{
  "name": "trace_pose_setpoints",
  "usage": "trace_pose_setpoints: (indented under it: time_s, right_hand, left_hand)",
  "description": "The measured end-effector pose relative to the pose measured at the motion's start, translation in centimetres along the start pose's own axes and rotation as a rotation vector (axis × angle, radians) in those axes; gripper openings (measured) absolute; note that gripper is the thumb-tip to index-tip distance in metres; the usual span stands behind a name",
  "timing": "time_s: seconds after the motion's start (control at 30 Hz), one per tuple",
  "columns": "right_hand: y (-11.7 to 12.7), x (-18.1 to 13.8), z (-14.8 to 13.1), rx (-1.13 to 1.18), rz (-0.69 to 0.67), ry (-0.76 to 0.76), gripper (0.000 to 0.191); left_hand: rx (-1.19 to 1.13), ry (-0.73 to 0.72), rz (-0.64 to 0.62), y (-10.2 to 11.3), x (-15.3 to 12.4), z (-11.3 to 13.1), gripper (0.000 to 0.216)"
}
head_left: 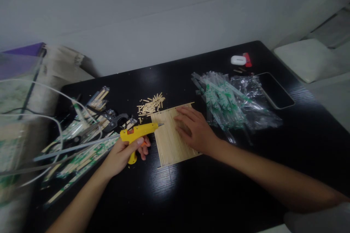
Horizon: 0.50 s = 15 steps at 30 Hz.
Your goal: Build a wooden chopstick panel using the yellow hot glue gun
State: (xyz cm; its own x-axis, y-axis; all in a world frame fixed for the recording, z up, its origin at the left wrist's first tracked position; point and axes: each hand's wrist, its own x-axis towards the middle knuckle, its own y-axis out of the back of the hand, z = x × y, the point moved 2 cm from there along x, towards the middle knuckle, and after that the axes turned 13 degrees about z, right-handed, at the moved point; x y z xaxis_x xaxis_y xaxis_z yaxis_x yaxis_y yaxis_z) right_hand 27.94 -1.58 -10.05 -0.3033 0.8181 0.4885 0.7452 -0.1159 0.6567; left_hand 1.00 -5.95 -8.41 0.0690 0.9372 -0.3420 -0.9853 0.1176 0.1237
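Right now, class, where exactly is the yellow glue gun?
In the head view, the yellow glue gun is left of centre, held in the left hand, its tip pointing right over the stick panel's left part, below the pile of short sticks.

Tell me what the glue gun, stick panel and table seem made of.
Glue gun: likely hard plastic, with a smooth yellow body; its grey nozzle looks metallic.
Stick panel: wood or bamboo, apparently unvarnished, with pale tan strips.
Table: perhaps wood or laminate, black and shiny, with fine grain lines in the glare.
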Motion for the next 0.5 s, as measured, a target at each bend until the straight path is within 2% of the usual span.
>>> trace_pose_setpoints:
  time_s: [0.5]
  right_hand:
    - [-0.03, 0.04, 0.00, 0.001, 0.008, 0.007, 0.024]
  left_hand:
    - [0.017, 0.001, 0.003, 0.07, -0.05, 0.12, 0.040]
